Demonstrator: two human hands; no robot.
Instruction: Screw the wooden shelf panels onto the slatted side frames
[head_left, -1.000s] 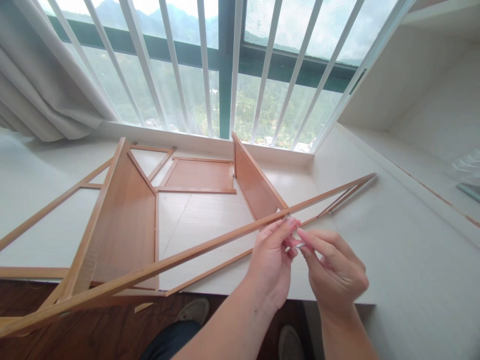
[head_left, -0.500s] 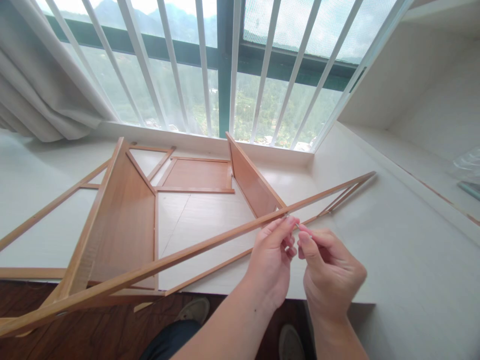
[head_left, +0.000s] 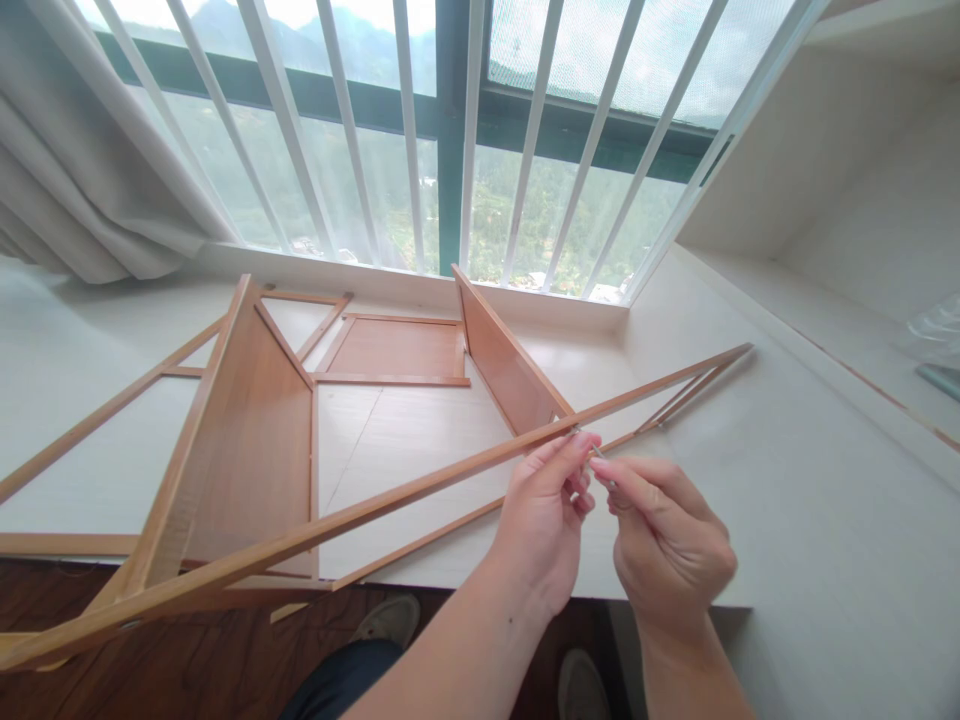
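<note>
We saw a light wooden rack [head_left: 247, 440], thin rails joined to flat panels, lying on its side across the sill [head_left: 787, 520], stretching left of and beyond the hands. Its long front rail [head_left: 375, 510] ran slantwise just above both. The left hand [head_left: 544, 525] pinched that rail at its fingertips. The right hand [head_left: 664, 545], touching the left, pinched a small metal tool [head_left: 604, 470], too small to identify.

Bare forearms without sleeves, dark blue trousers [head_left: 341, 685], grey shoes [head_left: 386, 620] and pink-tinted fingernails.
</note>
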